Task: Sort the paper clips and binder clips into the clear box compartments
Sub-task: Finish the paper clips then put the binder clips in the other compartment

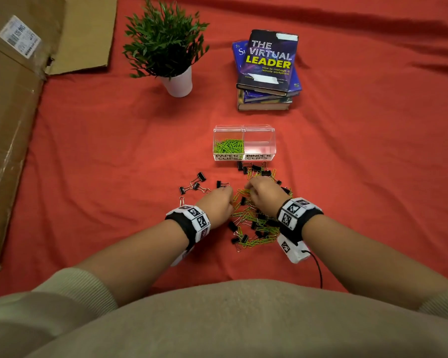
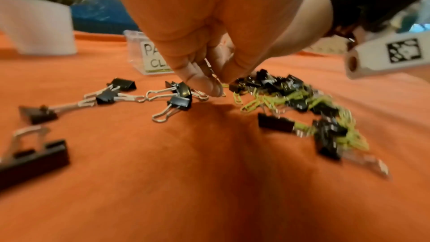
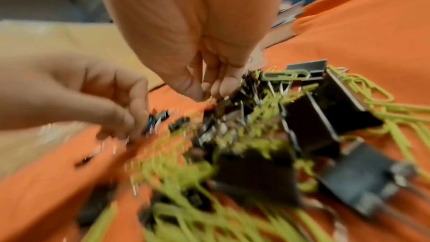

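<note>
Left hand (image 1: 216,206) fingers (image 2: 204,80) pinch a wire clip handle, though which clip is unclear. Right hand (image 1: 263,196) fingers (image 3: 223,86) are pinched over the mixed clip pile (image 1: 254,220); whether they grasp anything, I cannot tell.

Right wrist view blurred — can't tell what right hand (image 3: 204,80) pinches; clear box (image 2: 149,52) label half-hidden.

The clear box (image 1: 244,143) stands upright on the red cloth (image 1: 114,164), divided into two compartments side by side. The left compartment, labelled PAPER CLIPS, holds a heap of green paper clips (image 1: 229,146). The right compartment, labelled BINDER CLIPS, shows no contents. In front of the box lies a mixed pile (image 1: 254,223) of green paper clips tangled with black binder clips. Several separated black binder clips (image 1: 199,180) with silver wire handles lie scattered just left of the pile.
</note>
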Action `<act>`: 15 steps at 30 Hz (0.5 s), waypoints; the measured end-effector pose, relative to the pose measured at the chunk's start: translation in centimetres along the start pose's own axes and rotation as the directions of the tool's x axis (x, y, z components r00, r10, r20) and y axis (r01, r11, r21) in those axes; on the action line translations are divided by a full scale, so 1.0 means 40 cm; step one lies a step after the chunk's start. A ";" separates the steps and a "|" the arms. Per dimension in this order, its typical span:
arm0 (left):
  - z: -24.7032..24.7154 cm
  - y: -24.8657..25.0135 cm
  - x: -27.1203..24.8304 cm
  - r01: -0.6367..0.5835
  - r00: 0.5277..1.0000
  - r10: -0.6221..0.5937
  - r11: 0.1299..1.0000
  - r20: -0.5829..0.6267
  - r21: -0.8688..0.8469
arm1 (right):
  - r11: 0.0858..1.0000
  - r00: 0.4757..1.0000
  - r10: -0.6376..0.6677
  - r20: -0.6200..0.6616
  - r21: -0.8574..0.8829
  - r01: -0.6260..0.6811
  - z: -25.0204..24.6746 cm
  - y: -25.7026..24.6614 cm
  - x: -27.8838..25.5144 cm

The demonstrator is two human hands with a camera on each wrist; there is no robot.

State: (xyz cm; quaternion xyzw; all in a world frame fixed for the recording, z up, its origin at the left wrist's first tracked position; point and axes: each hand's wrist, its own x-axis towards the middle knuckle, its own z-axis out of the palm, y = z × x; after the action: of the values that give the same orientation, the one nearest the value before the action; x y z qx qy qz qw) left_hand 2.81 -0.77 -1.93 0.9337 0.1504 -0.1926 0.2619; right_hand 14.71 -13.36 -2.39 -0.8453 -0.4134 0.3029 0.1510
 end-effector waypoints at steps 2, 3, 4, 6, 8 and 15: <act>-0.003 0.003 0.004 0.070 0.997 -0.072 0.987 -0.007 -0.144 | 0.964 0.992 0.120 0.025 0.237 -0.123 -0.030 0.006 -0.005; -0.005 0.004 0.006 0.086 0.996 -0.088 0.977 -0.002 -0.194 | 0.915 0.984 0.169 0.061 0.361 -0.180 -0.045 0.012 -0.009; -0.006 0.005 0.009 0.092 0.996 -0.095 0.970 -0.001 -0.226 | 0.845 0.970 0.218 0.104 0.477 -0.241 -0.060 0.018 -0.012; -0.008 0.008 0.019 0.108 0.993 -0.115 0.963 -0.014 -0.245 | 0.661 0.945 0.269 0.188 0.677 -0.323 -0.086 0.027 -0.021; -0.006 0.014 0.028 0.125 0.989 -0.140 0.961 -0.045 -0.245 | 0.509 0.935 0.263 0.239 0.789 -0.345 -0.098 0.035 -0.025; 0.033 0.029 0.034 0.133 0.990 -0.134 0.990 -0.030 -0.051 | 0.944 0.979 0.190 0.078 0.259 -0.204 -0.046 0.016 -0.012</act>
State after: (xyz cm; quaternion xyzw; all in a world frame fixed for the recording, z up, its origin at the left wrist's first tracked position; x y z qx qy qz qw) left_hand 4.09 -2.19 -3.07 0.9179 0.2215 -0.1905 0.2686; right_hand 16.06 -14.15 -1.11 -0.8463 -0.2861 0.3912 0.2211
